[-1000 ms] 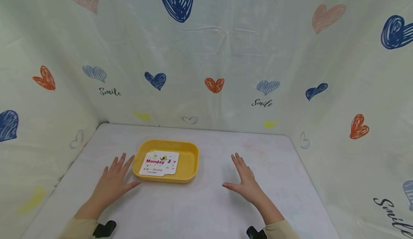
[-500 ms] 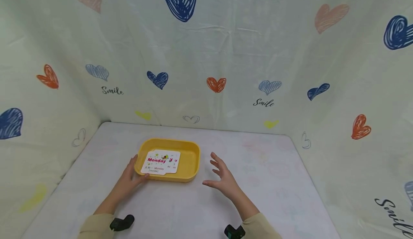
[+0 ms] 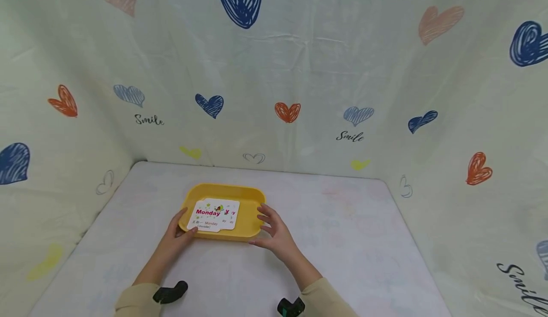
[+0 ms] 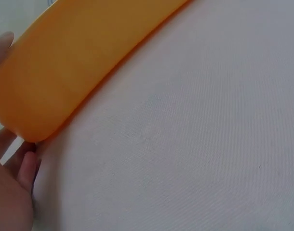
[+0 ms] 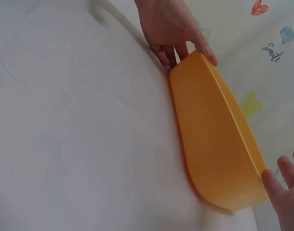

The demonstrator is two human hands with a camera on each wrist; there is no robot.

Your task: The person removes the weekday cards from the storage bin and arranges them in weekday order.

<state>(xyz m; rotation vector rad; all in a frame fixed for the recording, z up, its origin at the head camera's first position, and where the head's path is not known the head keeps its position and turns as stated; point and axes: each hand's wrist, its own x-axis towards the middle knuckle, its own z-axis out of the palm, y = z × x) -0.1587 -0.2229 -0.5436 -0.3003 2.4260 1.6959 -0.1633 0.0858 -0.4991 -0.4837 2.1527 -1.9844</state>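
Observation:
A shallow yellow tray (image 3: 250, 211) rests on the white table, with a few overlapping white cards (image 3: 210, 216) in its left half; the top one reads "Monday". My left hand (image 3: 174, 239) grips the tray's left front corner. Its thumb lies at the rim, and in the left wrist view its fingers tuck low against the yellow wall (image 4: 84, 57). My right hand (image 3: 279, 235) is at the right front corner, fingers spread and loosely bent. The right wrist view shows its thumb (image 5: 268, 180) right at the rim, the other fingers standing apart.
The white tabletop (image 3: 342, 231) extends around the tray. A pale curtain (image 3: 317, 79) printed with hearts and "Smile" encloses the table at the back and sides. A black camera mount (image 3: 171, 292) sits at the left wrist, another black mount (image 3: 291, 307) at the right.
The left hand has come in from the left and taken hold of the tray's corner. The right hand has moved left from over the table to the tray's right end. The tray stays put.

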